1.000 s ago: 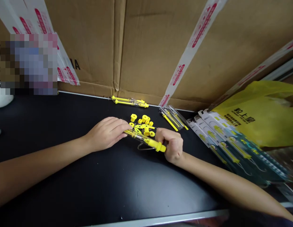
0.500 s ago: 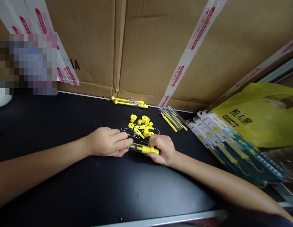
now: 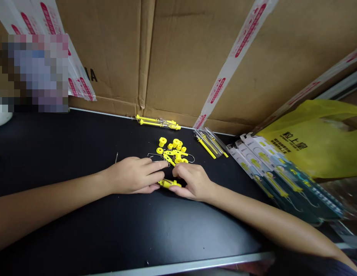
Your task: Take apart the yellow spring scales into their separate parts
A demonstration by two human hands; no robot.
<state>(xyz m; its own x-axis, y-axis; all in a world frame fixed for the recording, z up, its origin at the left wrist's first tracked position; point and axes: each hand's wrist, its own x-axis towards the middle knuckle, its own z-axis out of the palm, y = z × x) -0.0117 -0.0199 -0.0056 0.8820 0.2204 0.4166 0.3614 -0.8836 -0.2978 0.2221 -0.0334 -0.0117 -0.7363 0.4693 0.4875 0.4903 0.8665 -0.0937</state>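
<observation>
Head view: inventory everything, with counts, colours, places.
short plastic device: 1, yellow, between the hands
small plastic parts: over ten, yellow, table centre
bent metal wires: several, silver, among parts
slim hooked tubes: 2, yellow/clear, table's back edge
slim plastic-and-metal rods: several, yellow/silver, right of parts
printed cartons: at least 3, teal/white, right
plastic bag: 1, yellow, far right
cardboard: count unclear, brown, behind table
printed tape: several strips, white/red, on cardboard
rounded object: 1, white, left edge
pixelated patch: 1, mixed colours, upper left
table: 1, black, beneath
left hand, right hand: 2, bare, centre
</observation>
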